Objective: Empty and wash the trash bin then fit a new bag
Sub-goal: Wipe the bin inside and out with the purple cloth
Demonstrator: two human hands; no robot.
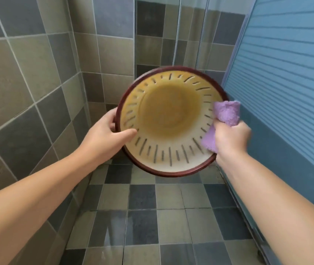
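The trash bin [168, 119] is held up off the floor, its mouth turned toward me. It is round, cream and yellowish inside, with slits in its wall and a dark red rim. My left hand [107, 135] grips the rim on the left, thumb inside the bin and fingers behind. My right hand [230, 137] holds a purple cloth [226, 113] bunched in a fist and presses it against the inner wall on the right side. No bag is in view.
I stand in a tiled shower corner. Grey and beige wall tiles [28, 77] are on the left, a glass panel [188, 35] is behind the bin, and a blue slatted door [290, 73] is on the right. The tiled floor [152, 217] below looks wet.
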